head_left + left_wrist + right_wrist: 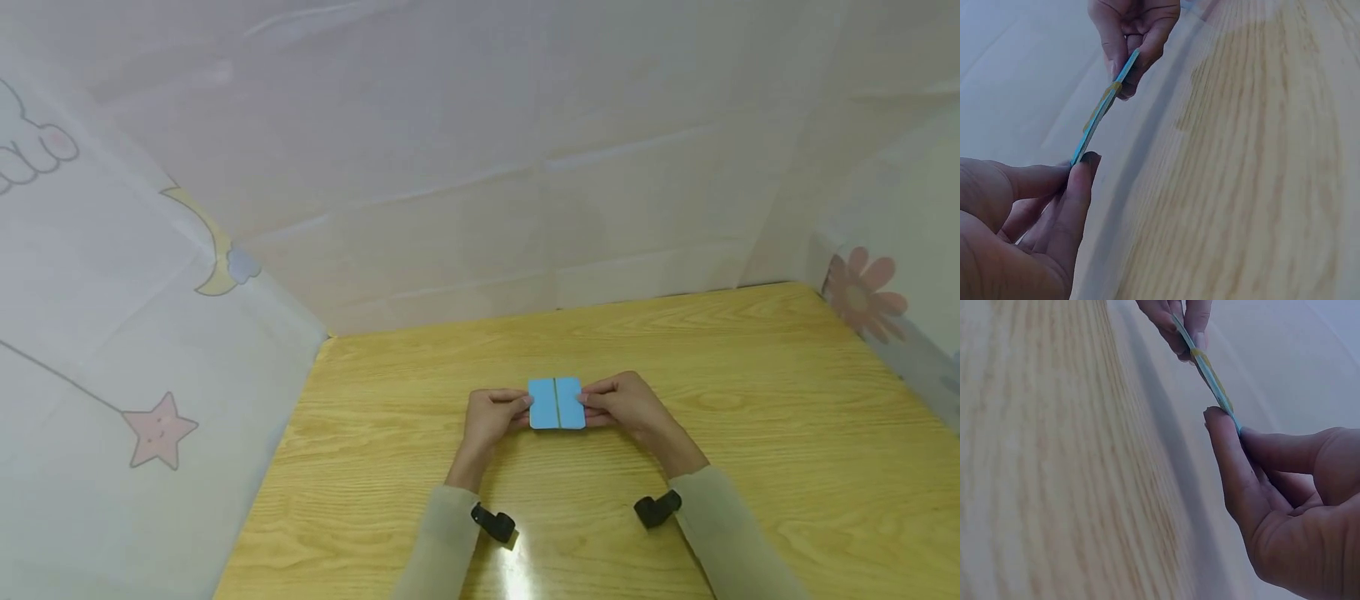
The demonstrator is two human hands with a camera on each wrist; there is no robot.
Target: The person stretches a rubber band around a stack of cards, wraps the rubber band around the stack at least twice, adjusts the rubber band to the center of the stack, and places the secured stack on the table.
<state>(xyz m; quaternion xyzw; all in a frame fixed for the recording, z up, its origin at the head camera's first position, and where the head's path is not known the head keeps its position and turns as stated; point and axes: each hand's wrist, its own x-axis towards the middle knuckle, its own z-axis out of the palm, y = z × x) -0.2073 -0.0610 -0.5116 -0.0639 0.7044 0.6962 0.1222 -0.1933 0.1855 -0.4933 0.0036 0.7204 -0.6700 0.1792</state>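
Observation:
Both hands hold a thin light-blue stack of cards (542, 404) by its opposite sides. A tan rubber band (557, 402) runs round the middle of it. In the head view my left hand (491, 417) pinches the left edge, thumb on top and fingers beneath. My right hand (624, 406) grips the right edge the same way. Seen edge-on in the left wrist view, the stack (1094, 128) is slim and layered, and the band (1105, 103) bulges a little from its face. The right wrist view shows the band (1213, 378) between the two hands, over the wooden table.
The light wood-grain table (420, 367) spreads out under both arms. Pale sheeting (465, 225) hangs behind it, with printed sheeting on both sides, showing a pink star (160, 431) and a red flower (862, 293). Black straps with small cameras (495, 523) circle both sleeves.

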